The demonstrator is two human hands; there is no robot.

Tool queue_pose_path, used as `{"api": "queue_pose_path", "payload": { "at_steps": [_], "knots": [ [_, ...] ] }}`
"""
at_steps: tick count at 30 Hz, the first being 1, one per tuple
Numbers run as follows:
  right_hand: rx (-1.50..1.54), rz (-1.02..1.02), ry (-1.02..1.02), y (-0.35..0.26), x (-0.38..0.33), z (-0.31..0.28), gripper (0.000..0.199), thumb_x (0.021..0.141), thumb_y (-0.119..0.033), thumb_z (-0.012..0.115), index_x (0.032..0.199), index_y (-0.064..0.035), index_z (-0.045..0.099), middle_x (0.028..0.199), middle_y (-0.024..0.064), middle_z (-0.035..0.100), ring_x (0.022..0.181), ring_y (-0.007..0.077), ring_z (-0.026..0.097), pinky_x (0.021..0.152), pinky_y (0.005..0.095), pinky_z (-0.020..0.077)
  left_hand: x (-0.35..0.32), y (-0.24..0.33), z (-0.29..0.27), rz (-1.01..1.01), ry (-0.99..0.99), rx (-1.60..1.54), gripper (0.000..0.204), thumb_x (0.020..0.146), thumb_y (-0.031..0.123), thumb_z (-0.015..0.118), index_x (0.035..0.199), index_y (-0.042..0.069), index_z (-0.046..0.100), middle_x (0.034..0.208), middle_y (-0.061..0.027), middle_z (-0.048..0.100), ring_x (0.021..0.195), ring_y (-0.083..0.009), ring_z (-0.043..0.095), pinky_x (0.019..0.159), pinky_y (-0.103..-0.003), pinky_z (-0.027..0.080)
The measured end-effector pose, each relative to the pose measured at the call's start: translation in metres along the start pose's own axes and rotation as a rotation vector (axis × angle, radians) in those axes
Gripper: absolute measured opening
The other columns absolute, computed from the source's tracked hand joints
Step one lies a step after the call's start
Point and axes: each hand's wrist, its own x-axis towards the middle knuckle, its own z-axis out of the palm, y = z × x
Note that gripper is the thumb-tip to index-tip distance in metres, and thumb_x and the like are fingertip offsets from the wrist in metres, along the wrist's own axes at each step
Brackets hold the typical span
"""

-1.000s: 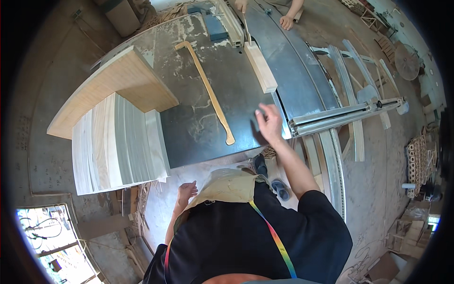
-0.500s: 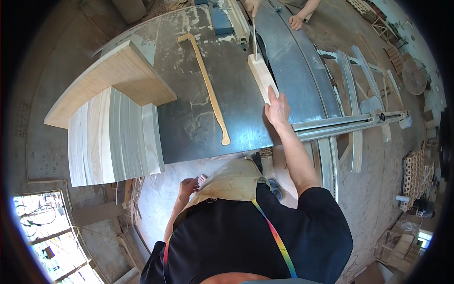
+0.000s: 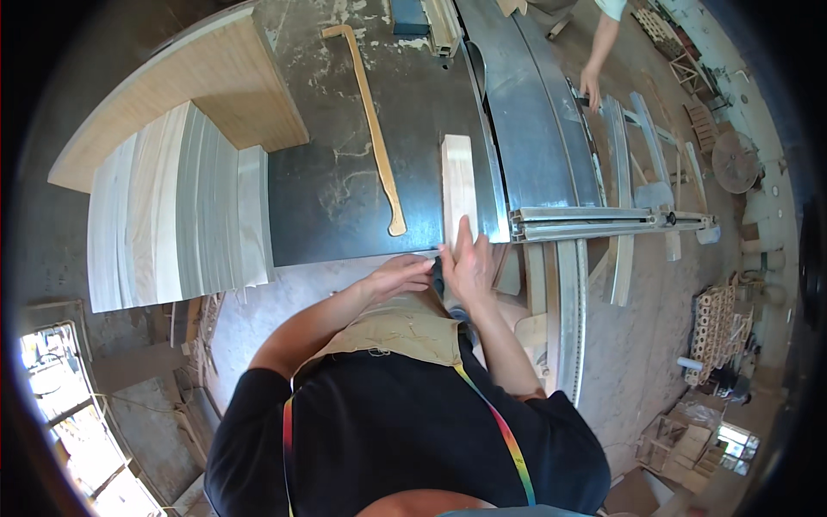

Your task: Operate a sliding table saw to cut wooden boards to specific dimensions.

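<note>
My right hand (image 3: 469,269) grips the near end of a pale, squared wooden block (image 3: 458,177), with a finger laid along its top and the thumb at its left side. The block lies lengthwise on the dark metal saw table (image 3: 332,185), by the front edge. My left hand (image 3: 398,277) is just left of my right hand at that edge, fingers stretched toward the block's near end. No object shows in it, though its fingertips partly overlap the dark background. Left of the block lies a long, thin wooden strip (image 3: 376,142) with a hooked far end.
Several pale boards (image 3: 185,215) stand stacked at the left, with a wide wooden panel (image 3: 185,108) on top. A metal rail (image 3: 594,224) juts out to the right. Another person's hand (image 3: 590,86) is at the far right of the table, near metal bars (image 3: 622,146).
My right hand has drawn the block toward me, off the thin stick that touched its far end. My left hand has risen to the table edge. The other person's hand has moved right.
</note>
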Motion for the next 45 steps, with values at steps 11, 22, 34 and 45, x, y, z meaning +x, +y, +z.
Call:
{"api": "queue_pose_path", "payload": {
  "at_steps": [11,22,34,45],
  "knots": [
    [0.667,0.208,-0.147,0.009,-0.010,-0.027,0.058,0.102,-0.020,0.063,0.153,0.0007,0.045,0.120,0.0239,0.064,0.104,0.0298,0.066,0.087,0.0382,0.0563,-0.008,0.010,0.041,0.124,0.091,0.244,0.056,0.085,0.014,0.086,0.130,-0.005,0.057,0.106,-0.0152,0.069,0.082,-0.0194,0.071,0.069,-0.030,0.061],
    [1.411,0.161,-0.428,-0.132,-0.025,-0.027,0.058,0.096,-0.011,0.072,0.146,0.0056,0.047,0.124,0.0209,0.066,0.107,0.0250,0.066,0.093,0.0325,0.0537,-0.235,-0.016,0.018,0.415,0.281,0.408,0.050,0.087,0.023,0.085,0.121,-0.005,0.060,0.098,-0.0122,0.067,0.082,-0.0176,0.066,0.073,-0.029,0.059],
    [1.378,0.022,-0.802,-0.352,-0.213,0.031,0.040,0.095,-0.016,0.075,0.126,0.0053,0.064,0.103,0.0128,0.073,0.086,0.0174,0.067,0.073,0.0254,0.0547,-0.500,-0.208,-0.010,0.636,0.599,-0.368,0.042,0.100,0.026,0.073,0.116,-0.010,0.059,0.100,-0.0202,0.069,0.097,-0.0271,0.072,0.088,-0.034,0.059],
    [1.230,-0.173,-0.396,-0.412,-0.395,0.018,0.049,0.099,-0.033,0.065,0.118,0.0118,0.064,0.102,0.0194,0.073,0.090,0.0281,0.069,0.081,0.0356,0.0554,-0.627,-0.341,0.039,0.827,0.612,-0.331,0.053,0.101,0.033,0.070,0.120,-0.015,0.058,0.113,-0.0282,0.068,0.102,-0.0347,0.073,0.088,-0.038,0.061]
  ]
}}
